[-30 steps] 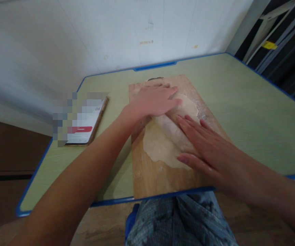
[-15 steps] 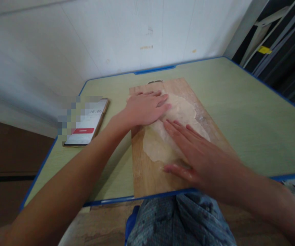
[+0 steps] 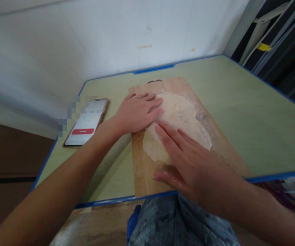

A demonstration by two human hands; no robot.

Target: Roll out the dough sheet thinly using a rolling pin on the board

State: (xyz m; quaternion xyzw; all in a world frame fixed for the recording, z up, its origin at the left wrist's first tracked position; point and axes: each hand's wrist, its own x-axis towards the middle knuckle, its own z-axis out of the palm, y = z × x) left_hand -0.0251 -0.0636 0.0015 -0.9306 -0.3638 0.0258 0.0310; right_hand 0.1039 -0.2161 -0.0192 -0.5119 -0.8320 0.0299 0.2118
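A thin, uneven sheet of pale dough (image 3: 182,111) lies flat on a wooden board (image 3: 141,174), with flour dusted along the board's right side. My left hand (image 3: 138,112) rests on the upper left of the dough and board, fingers stretched out. Over the lower middle of the dough lies my right hand (image 3: 186,153), its fingers extended and its thumb apart near the board's front. The two hands almost meet at the fingertips of the right one. Part of the dough is hidden beneath both hands.
The board stands on a pale green table (image 3: 260,119) with blue edging. Left of the board is a phone (image 3: 86,123) with a running timer. A white wall (image 3: 127,34) rises behind the table. Dark panels and a folded metal frame (image 3: 261,29) stand at the right.
My left hand has slid left toward the board's edge, uncovering more dough. My right hand has also shifted a little left and stays spread on the dough.
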